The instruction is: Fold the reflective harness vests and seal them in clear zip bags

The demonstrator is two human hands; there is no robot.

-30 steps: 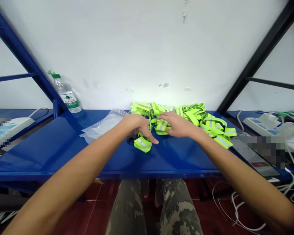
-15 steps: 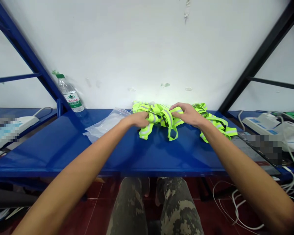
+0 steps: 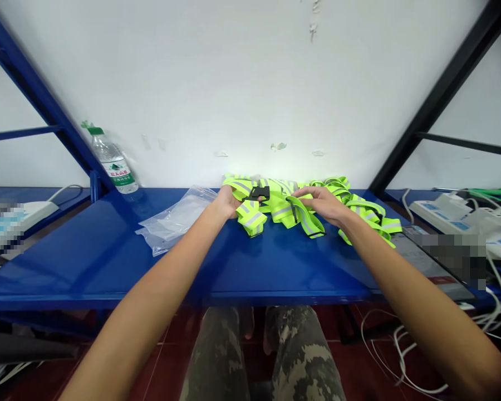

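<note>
The left hand is curled closed on a neon-yellow reflective safety vest, gripping its strap just beside a black plastic buckle. The right hand is half open, its fingers lying across the vest's straps; whether it is pinching them, I cannot tell. The tangled vest lies at the back of the blue desk, against the wall. A clear plastic bag lies just left of it, and a water bottle stands farther left. A power strip sits on a shelf to the right.
</note>
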